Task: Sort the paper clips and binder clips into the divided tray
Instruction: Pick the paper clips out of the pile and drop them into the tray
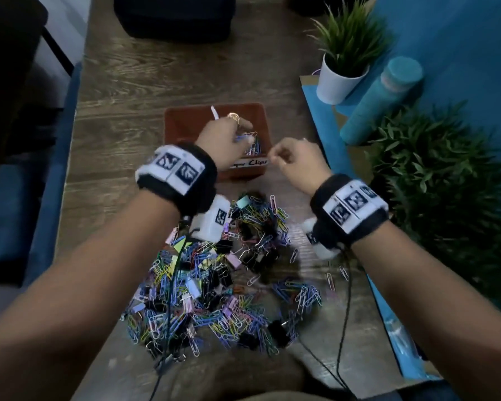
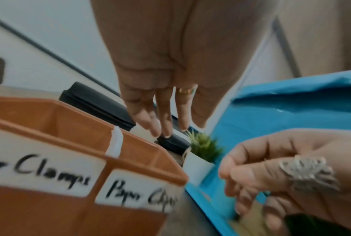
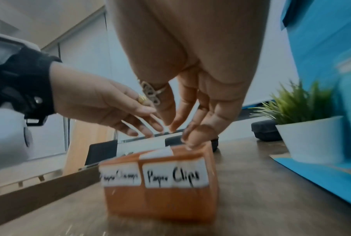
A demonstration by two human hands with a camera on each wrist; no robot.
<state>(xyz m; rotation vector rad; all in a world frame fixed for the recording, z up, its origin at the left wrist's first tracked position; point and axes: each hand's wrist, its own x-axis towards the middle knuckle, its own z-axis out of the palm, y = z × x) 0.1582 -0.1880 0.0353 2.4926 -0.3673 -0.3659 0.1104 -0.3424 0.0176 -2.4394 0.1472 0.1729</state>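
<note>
A person's left hand [image 1: 224,137] hovers over the right-hand, "Paper Clips" compartment of an orange divided tray [image 1: 185,123], its fingers [image 2: 160,121] straight and spread downward with nothing seen between them; a few paper clips [image 1: 252,146] lie in that compartment just below the fingertips. The right hand [image 1: 295,162] waits just beside the tray's near right corner, fingers loosely curled; whether it pinches a clip cannot be told through the blur. The unsorted heap of paper clips and binder clips [image 1: 214,273] lies on the table [image 1: 122,91] behind both wrists. The drop looks best made low and well inside the compartment's walls, clear of the white divider [image 1: 214,112], so nothing strays into the "Clamps" side. The right hand should probably follow only once the left has cleared.
</note>
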